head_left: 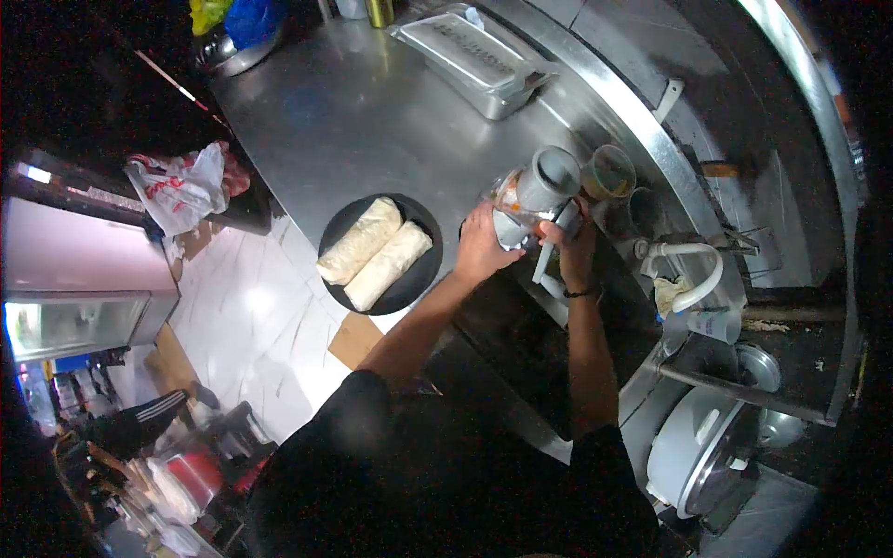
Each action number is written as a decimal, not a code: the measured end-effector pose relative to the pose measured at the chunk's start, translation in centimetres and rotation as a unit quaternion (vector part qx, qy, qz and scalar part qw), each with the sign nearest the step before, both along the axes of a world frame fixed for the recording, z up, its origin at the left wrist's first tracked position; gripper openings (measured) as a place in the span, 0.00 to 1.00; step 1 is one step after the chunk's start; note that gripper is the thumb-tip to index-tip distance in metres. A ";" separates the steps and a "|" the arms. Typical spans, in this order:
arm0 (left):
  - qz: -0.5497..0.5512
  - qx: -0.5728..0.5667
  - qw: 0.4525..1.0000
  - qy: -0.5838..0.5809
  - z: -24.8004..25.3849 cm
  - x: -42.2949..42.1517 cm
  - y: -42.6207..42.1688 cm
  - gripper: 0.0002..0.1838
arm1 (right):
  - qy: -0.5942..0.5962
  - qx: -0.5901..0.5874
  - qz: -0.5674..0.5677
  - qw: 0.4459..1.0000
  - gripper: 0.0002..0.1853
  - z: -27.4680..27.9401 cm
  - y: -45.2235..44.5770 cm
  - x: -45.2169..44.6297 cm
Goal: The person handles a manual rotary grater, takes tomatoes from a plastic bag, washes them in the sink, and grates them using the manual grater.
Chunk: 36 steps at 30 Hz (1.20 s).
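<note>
A grey hand-crank grater (547,181) stands on the steel counter, with a cylindrical hopper on top and orange bits showing through its clear side. My left hand (486,244) is closed around the near left side of its body. On the other side, my right hand (575,244) grips it by the crank, whose pale handle (543,264) points down towards me; some of its fingers are hidden. Left of the grater, two rolled wraps (374,251) lie side by side on a round black plate (426,223) near the counter edge.
A lidded steel container (465,51) sits at the back of the counter. To the right of the grater stand a clear tub (609,172) and a white curved faucet (693,270). A large white pot (693,442) is at lower right. A plastic bag (181,186) lies at left.
</note>
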<state>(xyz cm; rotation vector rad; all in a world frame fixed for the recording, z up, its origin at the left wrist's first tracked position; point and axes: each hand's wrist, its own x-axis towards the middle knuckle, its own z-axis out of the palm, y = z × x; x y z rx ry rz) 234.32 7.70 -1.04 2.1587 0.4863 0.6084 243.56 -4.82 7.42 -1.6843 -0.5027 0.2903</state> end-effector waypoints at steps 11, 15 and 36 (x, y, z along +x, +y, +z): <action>-0.125 -0.110 0.986 0.023 0.5 1.2 2.8 0.41 | 0.094 0.006 0.046 0.994 0.28 3.0 0.3 2.5; -0.151 -0.151 0.977 -0.001 1.6 1.3 3.0 0.41 | 0.093 0.033 0.056 0.993 0.27 3.0 0.6 3.1; -0.285 -0.207 0.935 0.037 -1.0 0.2 3.9 0.30 | 0.037 0.028 0.032 0.998 0.33 1.8 1.0 -1.4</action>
